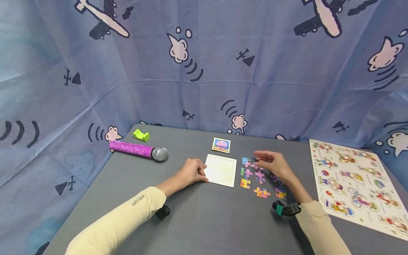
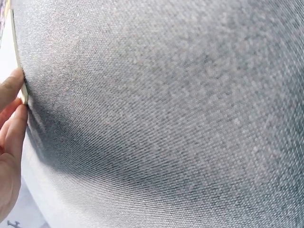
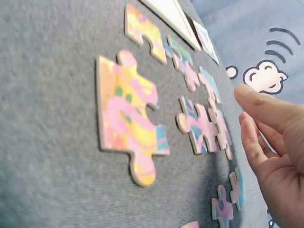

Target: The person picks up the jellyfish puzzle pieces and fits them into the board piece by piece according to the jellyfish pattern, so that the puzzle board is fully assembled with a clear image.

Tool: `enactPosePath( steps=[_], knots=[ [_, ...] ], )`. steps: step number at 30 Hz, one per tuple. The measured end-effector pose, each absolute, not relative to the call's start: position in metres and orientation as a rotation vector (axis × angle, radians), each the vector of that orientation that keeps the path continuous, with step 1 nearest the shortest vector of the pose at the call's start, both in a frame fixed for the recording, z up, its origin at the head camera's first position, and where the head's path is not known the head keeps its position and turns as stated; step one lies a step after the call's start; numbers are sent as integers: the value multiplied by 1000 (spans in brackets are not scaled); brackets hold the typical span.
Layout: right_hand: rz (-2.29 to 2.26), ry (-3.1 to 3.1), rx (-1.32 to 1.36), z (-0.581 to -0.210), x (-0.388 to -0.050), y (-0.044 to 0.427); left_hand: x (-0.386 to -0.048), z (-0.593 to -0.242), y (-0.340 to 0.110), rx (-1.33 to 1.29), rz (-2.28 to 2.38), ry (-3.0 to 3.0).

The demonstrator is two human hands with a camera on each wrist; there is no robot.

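My left hand pinches the left edge of a white square puzzle tray with a raised rim. In the left wrist view, thumb and fingers meet at the tray's corner. My right hand hovers over the back of a group of loose jigsaw pieces, its fingers slightly bent and nothing seen between them. Among the pieces are a yellow corner piece, a yellow-and-pink edge piece and a pink middle piece. The hand partly hides the pieces at the back right.
Behind the tray lies a small picture card with a pink figure. A purple glittery microphone and a green curved block are at the left. A large illustrated board covers the right side. A patterned curtain hangs behind the table.
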State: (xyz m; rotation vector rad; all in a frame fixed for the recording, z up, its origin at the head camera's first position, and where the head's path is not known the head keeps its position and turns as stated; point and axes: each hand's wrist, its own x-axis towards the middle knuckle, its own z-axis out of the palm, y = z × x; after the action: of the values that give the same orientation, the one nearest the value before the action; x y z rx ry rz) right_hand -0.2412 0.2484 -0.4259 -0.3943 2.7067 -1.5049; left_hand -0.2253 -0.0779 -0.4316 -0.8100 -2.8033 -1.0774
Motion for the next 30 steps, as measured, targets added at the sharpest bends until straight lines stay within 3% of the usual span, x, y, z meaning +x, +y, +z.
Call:
enactPosePath(
  steps=[30],
  knots=[
    [-1250, 2772, -507, -433, -265, 240, -223, -434, -76, -757, -1057, -2809]
  ],
)
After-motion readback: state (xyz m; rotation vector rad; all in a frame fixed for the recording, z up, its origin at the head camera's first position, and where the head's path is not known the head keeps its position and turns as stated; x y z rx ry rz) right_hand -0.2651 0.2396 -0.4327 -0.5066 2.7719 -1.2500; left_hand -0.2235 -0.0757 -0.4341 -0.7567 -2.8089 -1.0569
